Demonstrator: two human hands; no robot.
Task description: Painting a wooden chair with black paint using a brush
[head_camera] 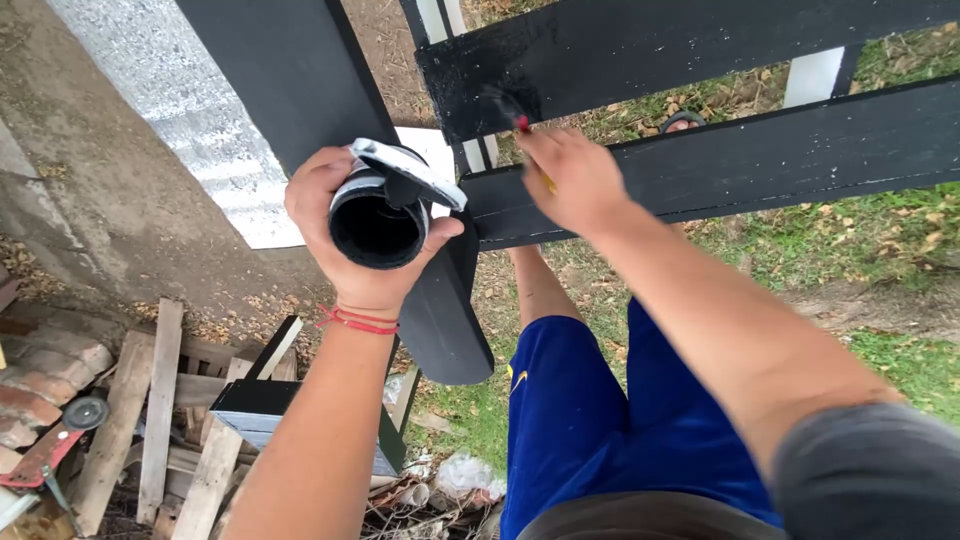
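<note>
My left hand [330, 225] grips an open can of black paint [378, 212], tilted so its dark inside faces me, with its bent lid [410, 168] hanging on the rim. My right hand [572, 180] holds a paintbrush [512, 112] with a red ferrule, and its blurred bristles touch the upper black board [620, 50] of a wooden fence. A second black rail [780, 150] runs just below my right hand. A black post [290, 70] stands behind the can.
Pale wooden slats and a pallet [160, 410] lie at the lower left beside bricks [45, 370] and an angle grinder [60, 435]. A concrete wall [110, 200] rises on the left. Grass [880, 230] lies beyond the fence. My blue shorts [590, 410] show below.
</note>
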